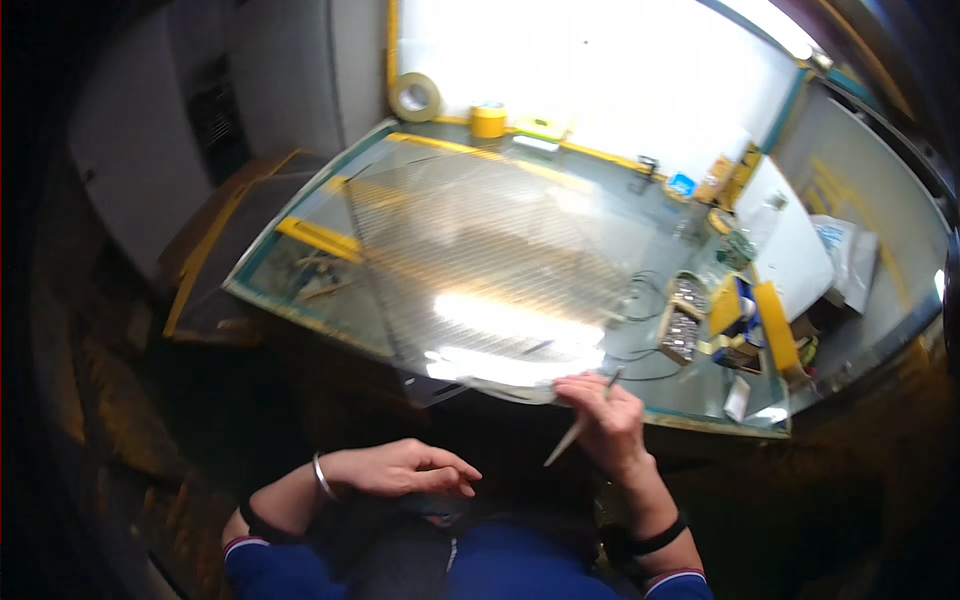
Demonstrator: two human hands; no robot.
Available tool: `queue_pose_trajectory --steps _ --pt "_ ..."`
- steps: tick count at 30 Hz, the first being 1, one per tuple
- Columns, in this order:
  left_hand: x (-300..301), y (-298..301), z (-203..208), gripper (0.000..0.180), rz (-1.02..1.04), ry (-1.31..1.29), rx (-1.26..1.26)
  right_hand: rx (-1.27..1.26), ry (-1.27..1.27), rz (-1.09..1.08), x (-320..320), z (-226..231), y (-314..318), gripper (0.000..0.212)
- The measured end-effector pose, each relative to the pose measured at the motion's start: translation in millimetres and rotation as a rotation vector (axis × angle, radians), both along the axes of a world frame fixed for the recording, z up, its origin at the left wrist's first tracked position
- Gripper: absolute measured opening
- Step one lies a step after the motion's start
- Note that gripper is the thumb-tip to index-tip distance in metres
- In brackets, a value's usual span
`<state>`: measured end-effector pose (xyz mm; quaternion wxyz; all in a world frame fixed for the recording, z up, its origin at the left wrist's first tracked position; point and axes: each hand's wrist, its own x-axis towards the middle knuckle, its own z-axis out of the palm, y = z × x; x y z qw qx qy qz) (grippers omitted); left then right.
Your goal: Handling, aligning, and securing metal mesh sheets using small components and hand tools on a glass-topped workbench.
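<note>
A large see-through sheet [480, 240] with fine slanting lines lies on the table, its near edge reaching past the table's front edge. Bright light glares off its near part. My right hand [608, 420] is at that near edge, fingertips against the sheet. A slim pale tool [566, 443] with a pointed lower end is held in the same hand, its dark upper end showing above the fingers; its exact kind cannot be made out. My left hand [415, 468] hovers in front of my body, fingers loosely stretched and apart from the sheet, with nothing visible in it.
Along the back stand a wide tape roll [415, 97] and a yellow roll [488, 120]. At right are a divided box of small parts [682, 325], yellow-and-blue boxes [735, 305], a black cable [650, 378] and a white board [790, 230]. A yellow strip [318, 238] lies left.
</note>
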<state>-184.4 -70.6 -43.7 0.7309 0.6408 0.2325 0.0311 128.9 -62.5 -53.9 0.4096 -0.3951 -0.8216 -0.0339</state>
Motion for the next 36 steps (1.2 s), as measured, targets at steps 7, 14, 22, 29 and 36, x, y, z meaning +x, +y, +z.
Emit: queue_pose_trajectory --steps 7,14,22,29,36 --pt "22 0 23 0.079 0.673 -0.425 -0.615 0.081 -0.032 0.378 -39 22 -22 0.034" --pt "17 -4 41 0.033 1.031 -0.219 -0.183 0.085 0.112 0.536 -61 2 -25 0.039" --pt "-32 22 47 0.047 1.336 0.031 0.338 0.044 0.255 0.134 19 15 -8 0.04" --pt "-107 49 29 0.035 1.552 -0.217 0.319 -0.047 0.461 -0.232 63 -3 7 0.026" --pt "-119 87 48 0.023 1.514 -0.303 0.23 -0.184 0.477 -0.28 63 -2 3 0.025"
